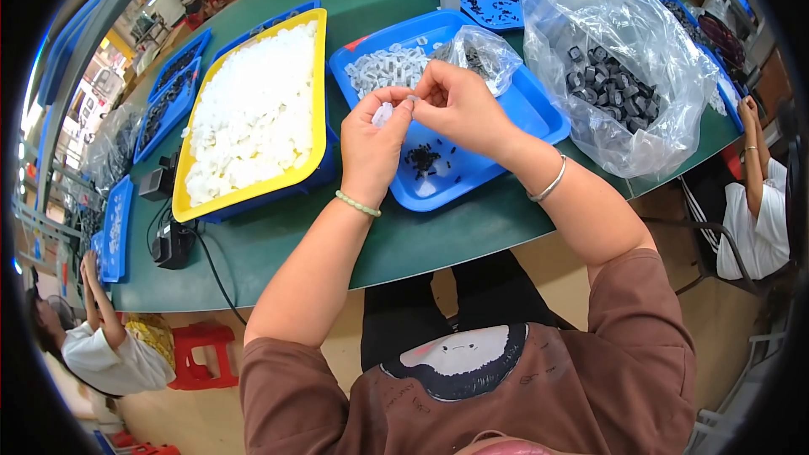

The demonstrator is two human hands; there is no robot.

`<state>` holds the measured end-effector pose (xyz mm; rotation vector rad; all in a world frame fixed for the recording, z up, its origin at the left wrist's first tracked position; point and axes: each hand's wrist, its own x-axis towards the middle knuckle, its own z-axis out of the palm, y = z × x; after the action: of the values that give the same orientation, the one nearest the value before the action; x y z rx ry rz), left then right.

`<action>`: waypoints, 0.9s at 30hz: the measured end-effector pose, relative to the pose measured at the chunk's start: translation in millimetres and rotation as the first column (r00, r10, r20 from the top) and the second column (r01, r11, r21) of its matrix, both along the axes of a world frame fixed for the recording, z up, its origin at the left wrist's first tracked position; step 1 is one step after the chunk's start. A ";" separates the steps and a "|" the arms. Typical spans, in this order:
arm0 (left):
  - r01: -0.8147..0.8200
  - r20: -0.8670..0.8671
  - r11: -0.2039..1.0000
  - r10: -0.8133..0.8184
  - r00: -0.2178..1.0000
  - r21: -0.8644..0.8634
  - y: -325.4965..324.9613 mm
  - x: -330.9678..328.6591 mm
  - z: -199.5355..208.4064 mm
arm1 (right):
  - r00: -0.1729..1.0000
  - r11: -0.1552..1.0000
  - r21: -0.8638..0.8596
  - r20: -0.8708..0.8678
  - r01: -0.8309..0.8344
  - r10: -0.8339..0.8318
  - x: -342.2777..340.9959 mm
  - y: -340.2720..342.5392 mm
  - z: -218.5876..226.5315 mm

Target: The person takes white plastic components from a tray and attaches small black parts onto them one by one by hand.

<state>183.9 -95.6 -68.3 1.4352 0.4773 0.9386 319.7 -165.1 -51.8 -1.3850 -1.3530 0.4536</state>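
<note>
The left hand grips a translucent white piece; the right hand pinches a small grey piece beside it, over the large blue tray, right of the yellow tray.

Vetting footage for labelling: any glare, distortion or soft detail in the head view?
Head view: white parts in the yellow tray look nearly blown out; glare streaks the big clear bag; the green table's front edge bows, corners go black; the pale piece in the left hand lacks clear detail.
</note>
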 end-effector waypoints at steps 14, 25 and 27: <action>0.091 0.037 0.956 -0.084 0.996 -0.277 6.9 -4.3 11.1 | 0.999 0.998 0.050 0.023 -0.031 0.030 50.8 -0.4 11.7; 0.136 0.100 0.940 -0.110 0.989 -0.314 6.2 -7.1 11.2 | 0.622 0.891 -0.173 0.770 0.419 -0.143 86.8 12.1 -13.4; 0.126 0.104 0.942 -0.098 0.990 -0.310 4.8 -7.2 13.1 | 0.625 0.893 -0.144 0.761 0.426 -0.175 84.7 8.0 -12.9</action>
<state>176.7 -90.8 -55.2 1.1137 0.4533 0.7891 404.4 -157.1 -64.6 -2.1749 -1.6649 -0.1835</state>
